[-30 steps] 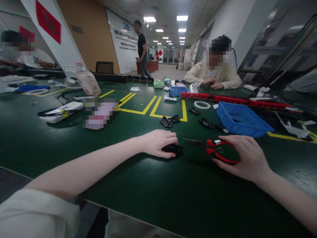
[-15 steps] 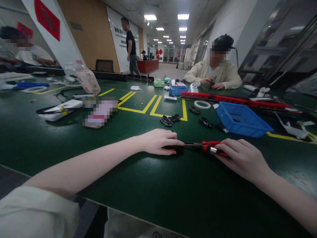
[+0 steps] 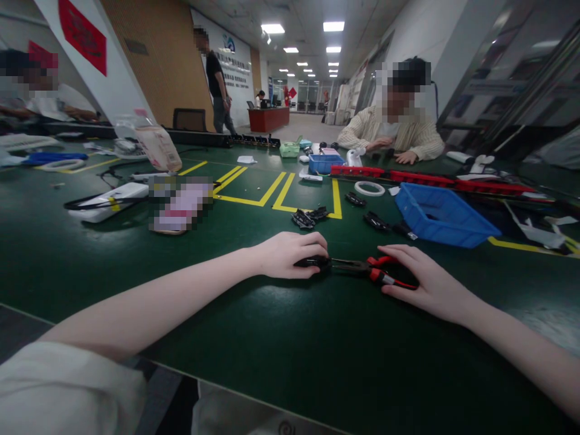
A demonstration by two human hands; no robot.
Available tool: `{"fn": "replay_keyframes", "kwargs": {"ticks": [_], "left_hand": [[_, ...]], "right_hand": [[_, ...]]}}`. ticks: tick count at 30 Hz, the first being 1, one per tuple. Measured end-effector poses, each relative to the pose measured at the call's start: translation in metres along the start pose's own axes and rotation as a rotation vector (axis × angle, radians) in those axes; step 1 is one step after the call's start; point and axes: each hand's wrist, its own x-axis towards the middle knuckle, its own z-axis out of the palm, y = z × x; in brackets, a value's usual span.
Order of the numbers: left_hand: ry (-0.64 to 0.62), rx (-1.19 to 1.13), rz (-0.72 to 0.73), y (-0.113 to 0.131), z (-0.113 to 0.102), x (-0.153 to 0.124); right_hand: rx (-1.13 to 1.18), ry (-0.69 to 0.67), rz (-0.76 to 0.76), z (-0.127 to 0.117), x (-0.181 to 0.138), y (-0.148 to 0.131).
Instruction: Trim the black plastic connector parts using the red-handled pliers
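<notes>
My left hand (image 3: 290,254) lies curled on the green table (image 3: 281,350), fingers closed over a small black part (image 3: 312,262) that it pins down. My right hand (image 3: 423,281) grips the red handles of long-nose pliers (image 3: 371,270). The pliers lie low over the table and point left, their dark jaws meeting the black part at my left fingertips.
More black parts (image 3: 308,217) lie beyond my hands, near yellow floor-style markings. A blue bin (image 3: 441,214) stands at right, a tape ring (image 3: 369,189) behind it. A seated person (image 3: 394,130) works across the table; a bottle (image 3: 156,145) and white device (image 3: 109,199) lie left.
My right hand closed on the pliers and slid them left until the jaws reached the black part. My left hand stayed on the part. A standing person in the background walked left.
</notes>
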Motion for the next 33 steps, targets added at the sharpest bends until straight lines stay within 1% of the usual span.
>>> {"fn": "replay_keyframes", "kwargs": {"ticks": [3,7,11,15,17,20,23,26,33], "left_hand": [[0.014,-0.057,-0.011,-0.001,0.0,0.0],[0.014,-0.173,-0.038,-0.002,0.0,0.001],[0.015,-0.324,-0.09,0.002,0.0,0.002],[-0.018,-0.401,-0.142,0.007,0.001,0.005],[-0.014,-0.414,-0.172,0.008,0.002,0.006],[0.002,-0.47,-0.222,0.009,0.002,0.007],[0.004,-0.5,-0.212,0.008,0.002,0.006],[-0.007,-0.451,-0.173,0.007,0.003,0.006],[-0.02,-0.401,-0.15,0.008,0.001,0.006]], "right_hand": [[-0.017,-0.008,0.014,0.0,-0.001,-0.001],[-0.055,0.089,0.012,-0.001,-0.003,-0.004],[-0.09,0.198,-0.03,-0.001,-0.004,-0.005],[-0.119,0.252,-0.11,-0.003,-0.004,-0.008],[-0.118,0.282,-0.147,-0.005,-0.006,-0.011],[-0.087,0.324,-0.131,-0.006,-0.007,-0.018],[-0.06,0.326,-0.085,-0.006,-0.008,-0.024],[-0.038,0.307,-0.078,-0.004,-0.008,-0.027],[-0.016,0.232,-0.073,0.0,-0.007,-0.022]]}}
